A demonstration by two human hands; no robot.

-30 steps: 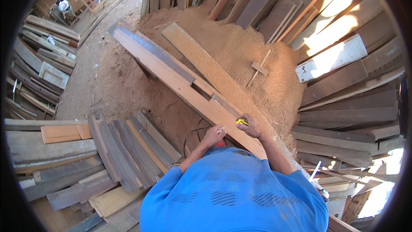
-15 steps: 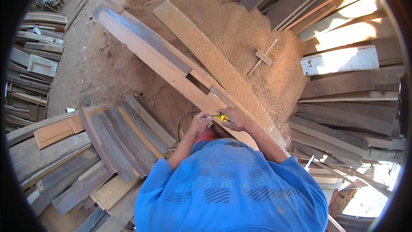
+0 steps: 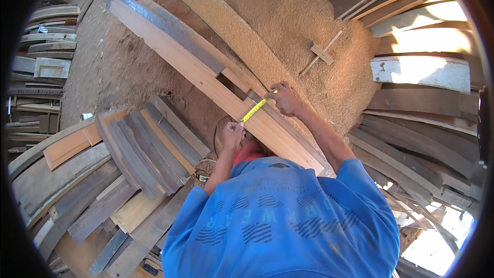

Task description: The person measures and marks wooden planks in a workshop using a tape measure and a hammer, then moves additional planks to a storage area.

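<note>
Pale wooden board (image 3: 226, 95) slants before the person (image 3: 272, 211); yellow tape (image 3: 256, 108) spans it, left hand (image 3: 233, 135) pinching the near end, right hand (image 3: 286, 100) closed around the far one. Sawdust (image 3: 288, 25) heaps beyond, grey planks (image 3: 146, 149) lie at left, a wooden cross (image 3: 321, 53) rests on the sawdust. Since half a second ago, the hands have parted, drawing out more tape.

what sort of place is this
Probably a woodworking shop or timber yard: there is a broad heap of sawdust, boards piled on both sides, and a yellow tape measure stretched over a plank.
</note>
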